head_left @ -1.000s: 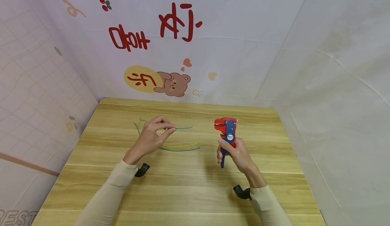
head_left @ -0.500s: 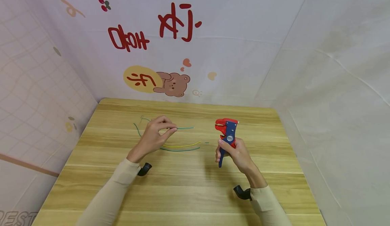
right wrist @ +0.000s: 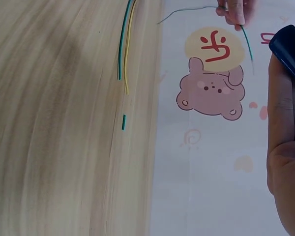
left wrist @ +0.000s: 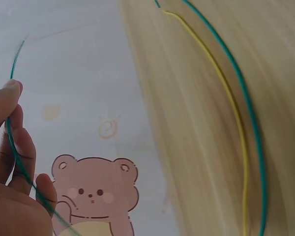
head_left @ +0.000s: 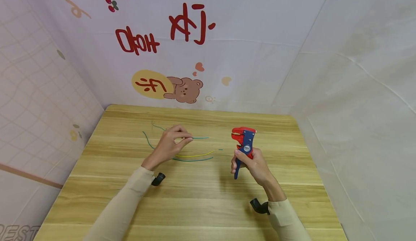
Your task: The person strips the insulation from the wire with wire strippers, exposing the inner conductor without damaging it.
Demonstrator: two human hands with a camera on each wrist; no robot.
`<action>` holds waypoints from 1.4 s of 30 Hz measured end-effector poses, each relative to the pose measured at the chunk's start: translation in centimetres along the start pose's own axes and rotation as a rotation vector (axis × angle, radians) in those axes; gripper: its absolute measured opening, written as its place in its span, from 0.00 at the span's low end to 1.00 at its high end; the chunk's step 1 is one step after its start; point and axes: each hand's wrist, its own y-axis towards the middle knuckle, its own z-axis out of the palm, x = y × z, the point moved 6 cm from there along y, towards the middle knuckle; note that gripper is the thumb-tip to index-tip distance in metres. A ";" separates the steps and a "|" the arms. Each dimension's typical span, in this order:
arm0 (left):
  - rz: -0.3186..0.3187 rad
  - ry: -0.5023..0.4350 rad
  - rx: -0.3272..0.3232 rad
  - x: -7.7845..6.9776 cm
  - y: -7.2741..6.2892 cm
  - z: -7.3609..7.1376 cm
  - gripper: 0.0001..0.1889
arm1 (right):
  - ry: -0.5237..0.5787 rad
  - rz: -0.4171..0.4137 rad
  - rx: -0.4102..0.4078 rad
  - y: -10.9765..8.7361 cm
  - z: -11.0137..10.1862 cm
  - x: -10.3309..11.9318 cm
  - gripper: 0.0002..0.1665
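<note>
Left fingers (head_left: 182, 135) pinch a wire (head_left: 199, 138), apparently stripped at one end; right fingers (right wrist: 282, 113) grip the stripper (head_left: 246, 140). The yellow wire (left wrist: 236, 107) and other green wire (left wrist: 259, 142) look unstripped.

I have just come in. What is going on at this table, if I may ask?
A person's left hand pinches a green wire. The right hand grips a red and blue tool, which is apart from that wire. On the table lie a yellow wire, a second green wire and a short green piece.
</note>
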 end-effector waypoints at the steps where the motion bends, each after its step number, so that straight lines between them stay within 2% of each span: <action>1: -0.012 -0.006 0.008 0.2 0.0 0.2 0.03 | 0.000 0.000 0.001 0.0 0.0 0.0 0.19; 12: -0.139 -0.061 0.082 2.1 -0.5 1.6 0.04 | 0.005 -0.006 0.008 -0.2 0.0 -0.2 0.18; 24: -0.240 -0.079 0.153 4.8 -1.1 3.1 0.05 | 0.018 0.012 0.004 -0.3 0.0 -0.2 0.19; 38: -0.223 -0.066 0.189 6.6 -1.3 4.9 0.07 | 0.030 0.011 0.009 -0.4 -0.2 -0.6 0.17; 42: -0.241 -0.069 0.203 7.0 -1.3 5.4 0.07 | 0.036 0.014 0.006 -0.4 -0.3 -0.7 0.17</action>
